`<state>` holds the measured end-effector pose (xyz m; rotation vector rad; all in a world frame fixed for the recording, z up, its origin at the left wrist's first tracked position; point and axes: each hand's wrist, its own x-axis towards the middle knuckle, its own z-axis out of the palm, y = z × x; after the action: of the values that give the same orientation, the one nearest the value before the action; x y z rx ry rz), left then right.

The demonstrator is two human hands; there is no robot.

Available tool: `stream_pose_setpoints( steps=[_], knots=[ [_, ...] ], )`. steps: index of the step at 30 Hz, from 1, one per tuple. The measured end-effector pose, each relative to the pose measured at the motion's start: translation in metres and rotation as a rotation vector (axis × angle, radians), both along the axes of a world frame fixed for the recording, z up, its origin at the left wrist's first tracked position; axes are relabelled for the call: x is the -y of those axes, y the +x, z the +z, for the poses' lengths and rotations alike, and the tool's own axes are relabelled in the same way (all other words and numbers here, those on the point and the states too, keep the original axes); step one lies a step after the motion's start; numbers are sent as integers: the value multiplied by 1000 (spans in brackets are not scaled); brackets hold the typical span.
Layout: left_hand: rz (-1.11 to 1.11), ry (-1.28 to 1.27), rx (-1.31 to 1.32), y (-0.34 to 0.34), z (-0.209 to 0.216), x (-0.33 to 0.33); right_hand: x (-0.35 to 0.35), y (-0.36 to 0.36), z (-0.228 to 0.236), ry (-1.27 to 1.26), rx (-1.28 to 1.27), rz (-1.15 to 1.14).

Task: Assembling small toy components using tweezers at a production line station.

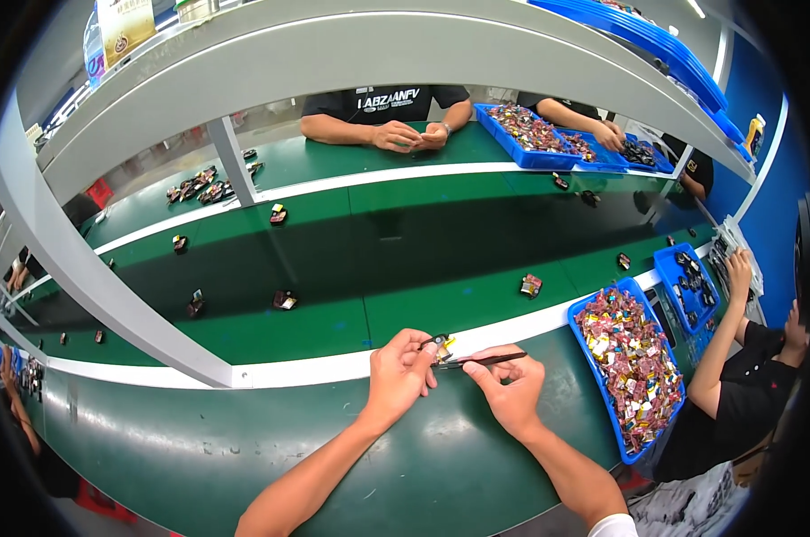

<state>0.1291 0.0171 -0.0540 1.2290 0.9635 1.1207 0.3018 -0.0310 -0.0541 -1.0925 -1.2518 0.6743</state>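
Small part worked with tweezers at the green bench [244, 447]

Head view: left hand [398, 374] pinches a small dark-and-yellow part [441, 345]; right hand [510, 387] is clamped on black tweezers [478, 361] touching it (blue tray [593, 358] beside still heaped, much apparently left).

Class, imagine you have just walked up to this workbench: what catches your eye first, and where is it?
The two hands at the near edge: the left hand pinches a small part, the right hand holds tweezers to it. To the right sits a blue tray of colourful pieces; behind, a green belt carries scattered parts.
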Motion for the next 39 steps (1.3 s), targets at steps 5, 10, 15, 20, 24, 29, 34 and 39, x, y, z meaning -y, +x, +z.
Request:
stream_pose_setpoints(
  steps=[5, 10, 15, 20, 24, 29, 34, 39],
  knots=[
    [-4, -10, 1, 3, 2, 0, 0, 2, -1, 6, 85, -47],
    [-7, 6, -16, 2, 1, 1, 2, 0, 2, -22, 160, -58],
    [-90, 9, 54, 2, -4, 1, 0, 2, -3, -74, 7, 17],
    [-135, 15, 106, -1, -2, 0, 1, 3, 16, -315, -302, 91],
    [-156, 10, 128, -1, -3, 0, 2, 7, 17, -337, -309, 133],
    [-180, 5, 111, -1, -2, 0, 2, 7, 19, -359, -342, 122],
    [-155, 5, 98, -2, -2, 1, 2, 6, 20, -386, -346, 124],
    [-172, 9, 62, -1, 1, 1, 3, 7, 22, -381, -348, 121]
  ],
)
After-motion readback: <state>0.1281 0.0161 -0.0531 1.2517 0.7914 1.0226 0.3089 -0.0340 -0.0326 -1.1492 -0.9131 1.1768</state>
